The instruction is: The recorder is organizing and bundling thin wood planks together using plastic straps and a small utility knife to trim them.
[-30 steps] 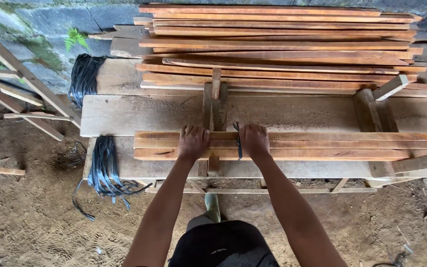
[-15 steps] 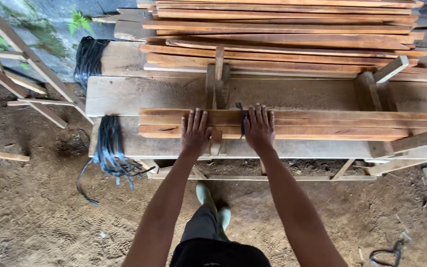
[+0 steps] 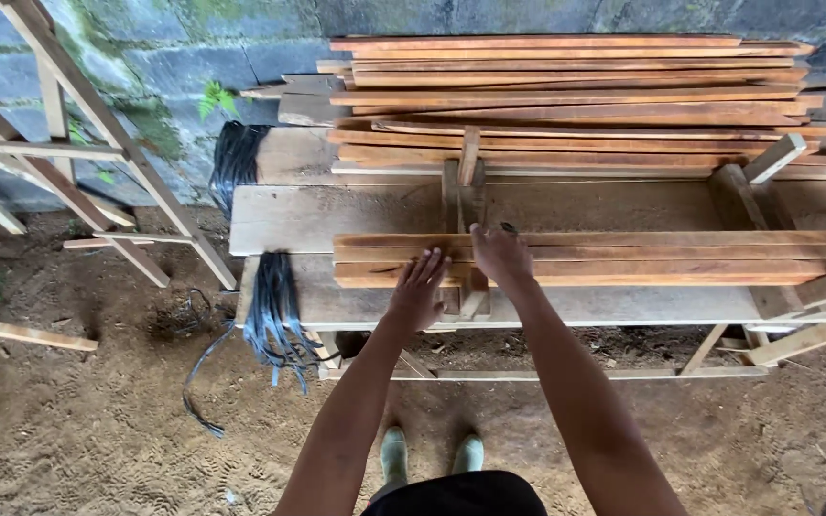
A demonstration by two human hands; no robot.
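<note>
A bundle of long reddish wooden slats (image 3: pixel 623 258) lies lengthwise on a rough plank workbench (image 3: pixel 356 215). My left hand (image 3: pixel 420 289) is open with fingers spread, its fingertips touching the bundle's front edge near the left end. My right hand (image 3: pixel 499 254) sits on top of the bundle just to the right, fingers curled down over a black strap (image 3: pixel 510 227) whose end shows at the far side of the slats. A wooden upright jig (image 3: pixel 468 182) stands behind the hands.
A larger pile of loose slats (image 3: pixel 566 96) fills the back of the bench. Bunches of black straps hang off the bench's left end (image 3: pixel 274 306) and further back (image 3: pixel 236 158). A slanted wooden frame (image 3: pixel 69 153) stands at left. My boots (image 3: pixel 394 454) are on the dirt floor.
The view has shifted, so the bench sits further right. My left hand has lifted off the top of the bundle to its front edge; my right hand's flat fingers have curled over the strap.
</note>
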